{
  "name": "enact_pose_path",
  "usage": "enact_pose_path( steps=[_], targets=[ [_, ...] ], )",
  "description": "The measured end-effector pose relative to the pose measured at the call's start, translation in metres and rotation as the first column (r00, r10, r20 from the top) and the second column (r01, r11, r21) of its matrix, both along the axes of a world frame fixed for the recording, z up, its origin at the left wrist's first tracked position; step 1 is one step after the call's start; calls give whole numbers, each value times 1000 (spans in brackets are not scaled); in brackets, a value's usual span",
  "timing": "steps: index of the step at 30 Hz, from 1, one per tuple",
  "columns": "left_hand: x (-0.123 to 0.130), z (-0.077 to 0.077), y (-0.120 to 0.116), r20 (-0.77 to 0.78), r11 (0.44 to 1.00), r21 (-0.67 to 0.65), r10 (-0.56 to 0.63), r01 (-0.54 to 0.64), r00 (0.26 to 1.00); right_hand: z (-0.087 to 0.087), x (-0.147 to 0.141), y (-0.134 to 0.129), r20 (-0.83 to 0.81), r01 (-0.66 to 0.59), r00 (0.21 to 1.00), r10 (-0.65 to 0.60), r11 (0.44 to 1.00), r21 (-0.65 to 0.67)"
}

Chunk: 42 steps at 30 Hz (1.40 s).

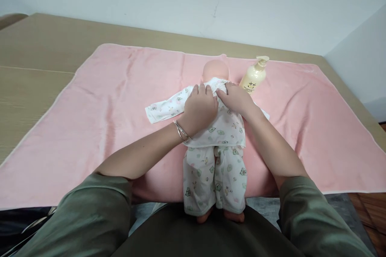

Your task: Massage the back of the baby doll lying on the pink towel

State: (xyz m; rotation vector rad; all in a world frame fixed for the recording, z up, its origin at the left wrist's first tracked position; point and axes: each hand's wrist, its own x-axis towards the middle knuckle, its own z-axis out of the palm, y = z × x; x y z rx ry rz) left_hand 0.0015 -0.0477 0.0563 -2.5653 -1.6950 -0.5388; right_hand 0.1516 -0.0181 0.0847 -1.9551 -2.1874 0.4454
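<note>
A baby doll point(215, 70) lies stretched out in front of me, its head pointing away and its feet towards my body. It wears a white printed shirt point(224, 130) and matching trousers point(199, 180). My left hand point(200, 106) is on the upper shirt near one shoulder, fingers bent over the fabric, fingertips partly hidden. Close to the neckline, my right hand point(236, 97) pinches the shirt between thumb and fingers. One sleeve point(164, 109) extends to the left; my right forearm covers most of the other.
Under the doll, a pink blanket point(90, 128) covers much of the wooden table point(54, 44). A cream pump bottle point(253, 76) stands tilted in the picture, just right of the doll's head. Behind the table rises a white wall point(169, 4).
</note>
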Motion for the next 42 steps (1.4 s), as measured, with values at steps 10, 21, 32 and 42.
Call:
enact_pose_path(
  steps=[10, 21, 32, 42],
  targets=[
    [-17, -2, 44, 3, 983, -173, -64, 64, 998, -4, -20, -30, 161, -21, 987, -4, 988, 154],
    [-9, 3, 22, -13, 995, -90, -45, 44, 999, -2, -10, -11, 115, -66, 992, 56, 994, 88],
    [-7, -4, 30, 83, 995, -101, -3, 11, 997, -11, -9, -8, 89, -61, 995, 49, 988, 142],
    [-29, 39, 35, 109, 950, -299, 121, -84, 987, -26, -29, -25, 6, -234, 969, 248, 902, 363]
  ],
)
